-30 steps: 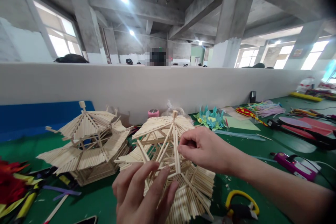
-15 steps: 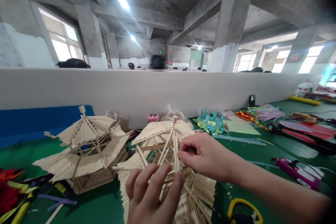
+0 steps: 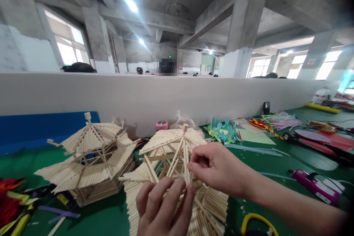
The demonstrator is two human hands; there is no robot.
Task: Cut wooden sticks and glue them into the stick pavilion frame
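Note:
A pavilion model (image 3: 163,136) built of thin wooden sticks stands before me, its upper roof partly uncovered. A wooden stick (image 3: 186,156) slopes down from the roof's peak. My right hand (image 3: 211,164) pinches along this stick from the right, thumb and forefinger close together. At the stick's lower end is my left hand (image 3: 166,208), fingers curled and thumb near the forefinger, gripping there; its fingertips are partly hidden. Below both hands spreads the lower roof of packed sticks (image 3: 203,212). A second stick pavilion (image 3: 94,162), with more of its roof covered, stands to the left.
A white partition (image 3: 138,94) closes off the back. On the green table, a turquoise paper piece (image 3: 221,129) sits behind my right hand, and a purple corded device (image 3: 318,186) lies at right. Yellow-handled scissors or pliers (image 3: 258,217) lie near the front edge. Red paper pieces (image 3: 9,201) are at left.
My left hand has shifted slightly right, its fingers drawn closer together. The right hand stays pinched at the same stick, a little lower in view. The camera view has moved slightly.

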